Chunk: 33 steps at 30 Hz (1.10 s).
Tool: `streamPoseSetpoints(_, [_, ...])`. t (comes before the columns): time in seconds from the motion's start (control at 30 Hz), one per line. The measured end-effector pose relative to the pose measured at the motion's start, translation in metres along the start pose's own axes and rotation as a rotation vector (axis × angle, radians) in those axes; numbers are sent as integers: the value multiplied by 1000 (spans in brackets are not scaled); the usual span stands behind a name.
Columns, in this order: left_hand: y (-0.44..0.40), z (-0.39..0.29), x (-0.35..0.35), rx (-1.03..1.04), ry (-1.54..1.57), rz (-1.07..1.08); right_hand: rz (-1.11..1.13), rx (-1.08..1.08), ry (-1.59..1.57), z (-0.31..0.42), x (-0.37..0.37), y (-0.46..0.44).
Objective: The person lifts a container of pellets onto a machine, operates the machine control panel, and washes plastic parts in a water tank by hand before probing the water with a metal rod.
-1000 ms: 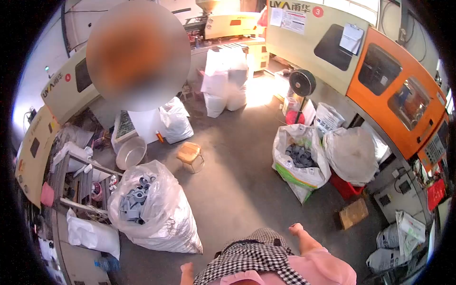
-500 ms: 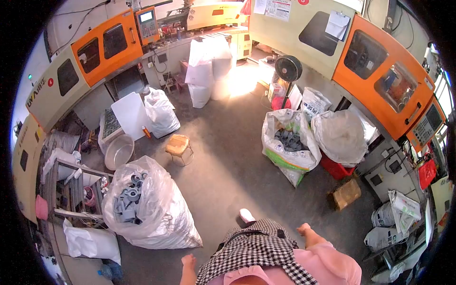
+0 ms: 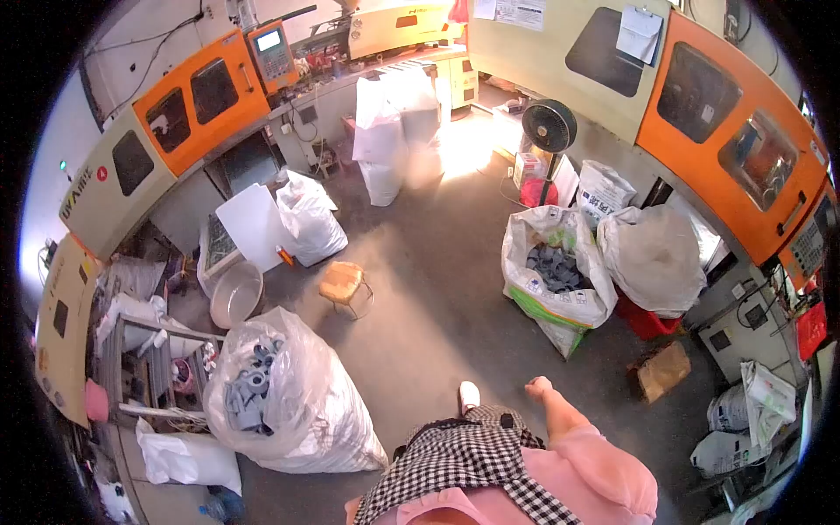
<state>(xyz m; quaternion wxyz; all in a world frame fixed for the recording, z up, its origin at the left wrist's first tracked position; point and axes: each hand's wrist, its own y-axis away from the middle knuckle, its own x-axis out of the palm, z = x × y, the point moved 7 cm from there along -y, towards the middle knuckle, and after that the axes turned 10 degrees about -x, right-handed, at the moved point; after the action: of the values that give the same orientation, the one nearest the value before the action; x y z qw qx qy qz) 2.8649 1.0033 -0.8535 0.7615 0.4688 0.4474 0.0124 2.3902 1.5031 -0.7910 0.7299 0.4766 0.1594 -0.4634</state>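
My right hand (image 3: 540, 386) hangs out in front of my body over the grey floor, its fingers curled; whether anything is inside them is too small to tell. Nearest to it are my white shoe (image 3: 470, 395) and, further off, a white woven sack (image 3: 560, 297) of grey plastic parts. My left hand is not visible; only a bit of that arm shows beside the checkered apron (image 3: 437, 464). A large sack (image 3: 324, 411) with a clear liner and grey ring-shaped parts stands at the left.
A small stool (image 3: 341, 283) stands mid-floor. Orange and cream machines line both sides. A black fan (image 3: 549, 127), a covered sack (image 3: 652, 258) and a cardboard box (image 3: 663, 372) are on the right; a round basin (image 3: 236, 295) and a metal rack are on the left.
The view has shifted. My left hand has dropped out of sight, and my right hand has swung further forward. A shoe has come into view. The blurred round patch at upper left is gone.
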Motion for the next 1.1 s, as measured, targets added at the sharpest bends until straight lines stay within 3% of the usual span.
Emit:
streamPoseSetpoints(0.1, [0,-31,-45,42,21,-51,-71,-52,13,12,-20,-34])
streamPoseSetpoints(0.17, [-8,-62,-81,101,29,-105,102,56,-40,5,-28,-55])
streamPoseSetpoints(0.27, [-26,-108,-127,224,39,-217,173,101,-10,-1,-55,-77])
streamPoseSetpoints(0.4, [-27,-174,-197,518,-1,-520,0,-66,204,-26,-78,-139])
streamPoseSetpoints(0.43, [-28,-185,-209,553,-12,-583,27,-29,115,-15,-93,-130])
streamPoseSetpoints(0.5, [-41,-199,-225,447,51,-437,-36,79,-159,-27,-96,-142])
streamPoseSetpoints(0.6, [-59,-207,-242,273,178,-247,-132,26,-214,-25,-106,-143])
streamPoseSetpoints(0.73, [-84,-215,-257,104,393,-71,-121,36,-233,-74,-83,-150])
streamPoseSetpoints(0.8, [-98,-223,-264,25,561,16,-8,67,-122,-98,-73,-143])
streamPoseSetpoints(0.9, [-114,-242,-270,-77,851,154,1,202,-241,-140,-62,-120])
streamPoseSetpoints(0.97, [-119,-256,-274,-125,1011,226,161,188,-73,-158,-52,-115])
streamPoseSetpoints(1.03, [-125,-269,-281,-157,1114,271,101,410,-333,-161,-62,-91])
streamPoseSetpoints(1.1, [-132,-284,-289,-162,1169,290,-29,477,-543,-147,-75,-77])
